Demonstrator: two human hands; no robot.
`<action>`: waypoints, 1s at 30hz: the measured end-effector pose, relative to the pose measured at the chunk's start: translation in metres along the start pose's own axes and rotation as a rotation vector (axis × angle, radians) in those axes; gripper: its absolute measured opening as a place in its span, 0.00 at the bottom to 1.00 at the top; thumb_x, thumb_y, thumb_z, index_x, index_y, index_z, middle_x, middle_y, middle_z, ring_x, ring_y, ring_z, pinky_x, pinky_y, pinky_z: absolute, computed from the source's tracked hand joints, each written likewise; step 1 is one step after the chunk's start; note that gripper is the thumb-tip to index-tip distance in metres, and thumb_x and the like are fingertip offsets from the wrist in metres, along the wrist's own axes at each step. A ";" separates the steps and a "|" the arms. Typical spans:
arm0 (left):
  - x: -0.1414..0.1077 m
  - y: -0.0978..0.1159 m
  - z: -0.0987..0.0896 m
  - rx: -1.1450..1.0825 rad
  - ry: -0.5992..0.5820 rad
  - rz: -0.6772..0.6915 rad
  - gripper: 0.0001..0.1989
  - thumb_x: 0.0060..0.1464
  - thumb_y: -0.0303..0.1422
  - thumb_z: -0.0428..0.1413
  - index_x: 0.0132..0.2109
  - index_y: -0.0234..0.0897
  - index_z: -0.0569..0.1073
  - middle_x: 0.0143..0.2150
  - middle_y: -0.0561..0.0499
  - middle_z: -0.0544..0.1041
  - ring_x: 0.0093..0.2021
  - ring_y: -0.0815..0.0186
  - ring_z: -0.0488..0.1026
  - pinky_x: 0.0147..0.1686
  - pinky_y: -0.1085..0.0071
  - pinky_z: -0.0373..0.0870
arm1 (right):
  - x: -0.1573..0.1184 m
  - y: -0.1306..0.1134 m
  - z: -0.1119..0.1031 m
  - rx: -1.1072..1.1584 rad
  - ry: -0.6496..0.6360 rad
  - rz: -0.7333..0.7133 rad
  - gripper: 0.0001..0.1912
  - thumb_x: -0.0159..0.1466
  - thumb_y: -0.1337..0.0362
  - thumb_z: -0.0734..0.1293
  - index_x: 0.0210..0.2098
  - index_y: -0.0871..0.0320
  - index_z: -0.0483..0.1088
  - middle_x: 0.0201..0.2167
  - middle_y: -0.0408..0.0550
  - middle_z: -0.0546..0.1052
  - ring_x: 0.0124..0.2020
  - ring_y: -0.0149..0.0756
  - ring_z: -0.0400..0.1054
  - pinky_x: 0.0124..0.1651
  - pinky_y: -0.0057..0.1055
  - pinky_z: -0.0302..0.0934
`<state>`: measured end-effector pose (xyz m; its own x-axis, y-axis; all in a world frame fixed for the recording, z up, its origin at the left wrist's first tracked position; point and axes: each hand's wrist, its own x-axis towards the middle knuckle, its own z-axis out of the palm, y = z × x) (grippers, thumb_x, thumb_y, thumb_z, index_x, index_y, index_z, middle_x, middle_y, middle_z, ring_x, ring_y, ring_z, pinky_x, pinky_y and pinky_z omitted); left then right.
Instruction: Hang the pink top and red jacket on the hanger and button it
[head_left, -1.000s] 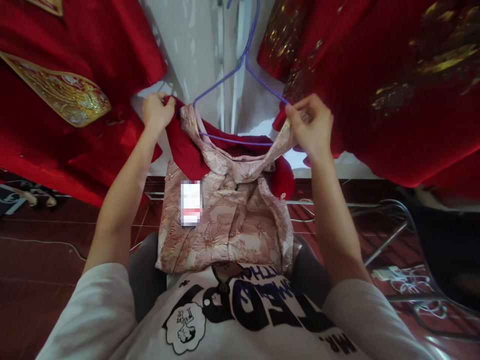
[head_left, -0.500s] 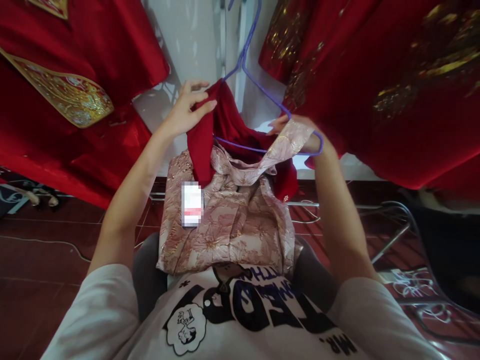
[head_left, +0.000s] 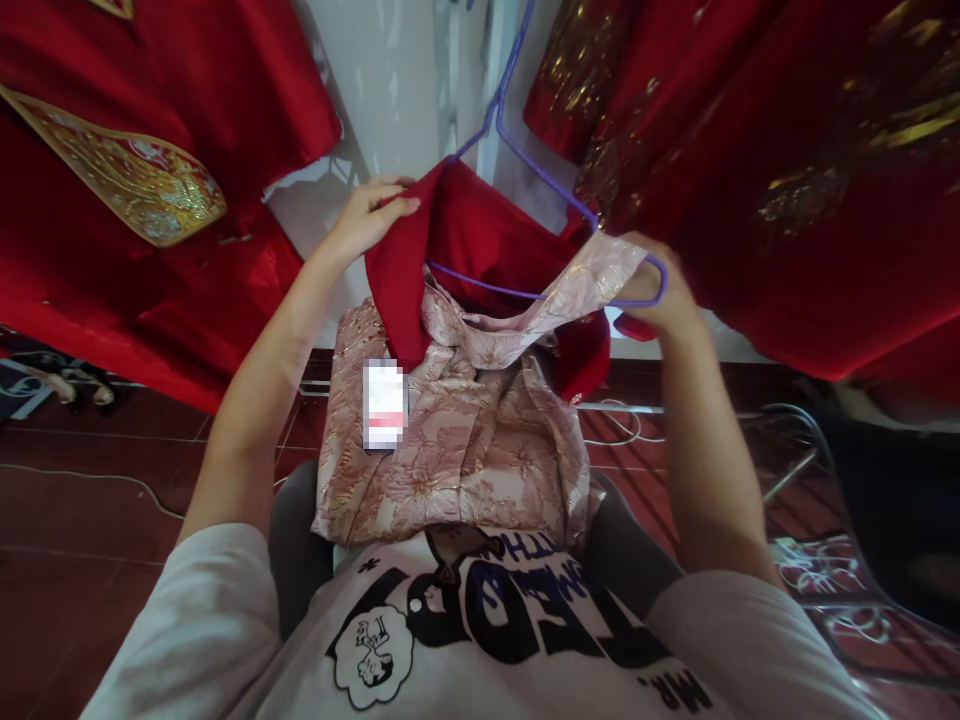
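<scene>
A purple hanger [head_left: 551,183] stands tilted in front of me. Red cloth [head_left: 491,225], apparently a garment, drapes over its left arm and spreads behind its lower bar. My left hand [head_left: 369,218] pinches that cloth near the hanger's left end, thumb in front. At the right end, my right hand [head_left: 669,285] is closed behind the hanger, with red cloth stretched toward it; its fingers are mostly hidden. A pink brocade garment [head_left: 450,480] lies folded on my lap, its pale strap-like band [head_left: 592,268] running up over the hanger's right end. On it rests a blurred white rectangle [head_left: 385,405] with a red band.
Red gold-decorated garments hang on the left [head_left: 247,70] and right [head_left: 750,200]. A pale wall [head_left: 375,80] rises behind the hanger. At right stand a black chair [head_left: 885,470] with a metal frame and tangled white cables [head_left: 817,565] over red floor tiles.
My right hand and the hanger's right end have moved right. The red cloth behind the bar is stretched wider, and my left hand has shifted slightly left.
</scene>
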<state>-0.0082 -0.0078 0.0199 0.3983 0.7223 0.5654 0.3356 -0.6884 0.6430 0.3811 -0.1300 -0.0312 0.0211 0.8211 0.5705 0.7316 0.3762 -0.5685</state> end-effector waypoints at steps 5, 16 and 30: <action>0.008 -0.002 0.004 -0.070 -0.038 -0.078 0.22 0.43 0.60 0.67 0.29 0.49 0.78 0.40 0.56 0.81 0.55 0.56 0.68 0.62 0.52 0.65 | -0.003 -0.020 -0.045 0.179 -0.056 0.290 0.12 0.54 0.75 0.78 0.37 0.61 0.78 0.27 0.47 0.79 0.25 0.28 0.68 0.31 0.30 0.62; 0.002 -0.004 0.006 -0.028 0.028 -0.136 0.13 0.51 0.40 0.66 0.25 0.40 0.74 0.35 0.50 0.74 0.51 0.54 0.73 0.53 0.58 0.68 | 0.021 -0.054 -0.048 -0.079 0.157 0.087 0.14 0.64 0.76 0.71 0.48 0.63 0.81 0.45 0.54 0.84 0.41 0.30 0.76 0.41 0.31 0.65; -0.002 -0.001 0.010 0.004 0.047 -0.110 0.11 0.49 0.37 0.64 0.23 0.42 0.73 0.31 0.51 0.73 0.45 0.56 0.73 0.51 0.59 0.70 | -0.021 -0.066 -0.074 -0.244 0.220 0.154 0.17 0.50 0.83 0.70 0.33 0.55 0.71 0.31 0.47 0.77 0.33 0.35 0.72 0.42 0.38 0.68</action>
<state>-0.0010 -0.0098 0.0130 0.3190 0.7957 0.5150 0.3783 -0.6051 0.7006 0.3829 -0.2039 0.0378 0.2702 0.7383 0.6179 0.8490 0.1200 -0.5146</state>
